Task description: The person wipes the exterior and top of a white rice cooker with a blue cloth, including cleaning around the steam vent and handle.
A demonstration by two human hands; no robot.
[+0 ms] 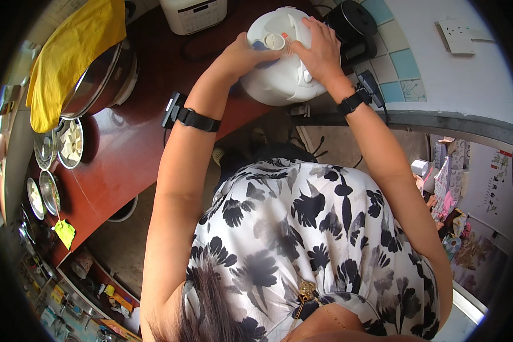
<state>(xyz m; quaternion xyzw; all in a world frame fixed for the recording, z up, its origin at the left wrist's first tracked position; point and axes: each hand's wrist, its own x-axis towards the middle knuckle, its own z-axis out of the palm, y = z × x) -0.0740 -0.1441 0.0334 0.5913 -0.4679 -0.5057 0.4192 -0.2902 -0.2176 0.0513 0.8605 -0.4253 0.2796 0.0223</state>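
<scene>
A white rice cooker (269, 87) with a rounded, shut lid stands at the far side in front of me, by the table's right end. My left hand (246, 55) grips its left side, the thumb lying across the lid near the round steam vent (275, 42). On the opposite side, my right hand (320, 51) spreads over the lid, with its thumb pointing toward the vent. Blue and reddish patches show on the lid around the vent; whether they are printed is unclear. The fingertips on the cooker's far sides are partly hidden.
A black electric kettle (352, 25) stands just right of the cooker. Behind it is another white appliance (194, 15). Left on the dark red table (111, 171) are a large metal pot (107, 81) under a yellow cloth (75, 60), a bowl of pale cubes (71, 143) and smaller bowls.
</scene>
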